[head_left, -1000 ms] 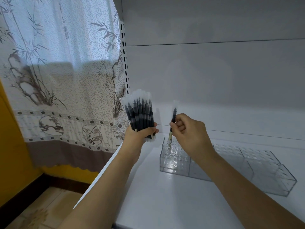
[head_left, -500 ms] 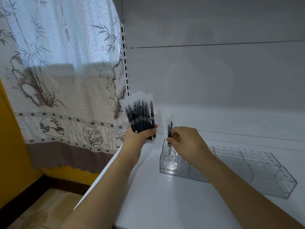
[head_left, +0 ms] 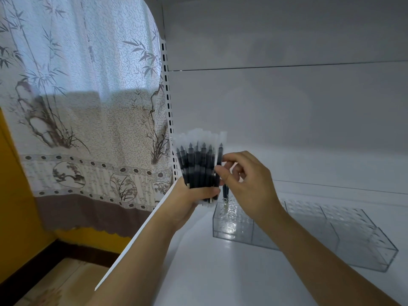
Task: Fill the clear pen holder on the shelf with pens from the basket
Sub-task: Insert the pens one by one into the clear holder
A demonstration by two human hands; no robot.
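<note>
A left hand is gripping a bundle of dark pens upright above a white shelf. The right hand is pinching one pen at the bundle's edge. Behind it, one pen is standing in the clear pen holder. A bamboo-print curtain is hanging at left.

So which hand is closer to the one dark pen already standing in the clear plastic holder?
Right. The right hand hovers just above the dark pen standing in the clear plastic holder; the left hand sits farther left, gripping the bundle of dark pens.
</note>
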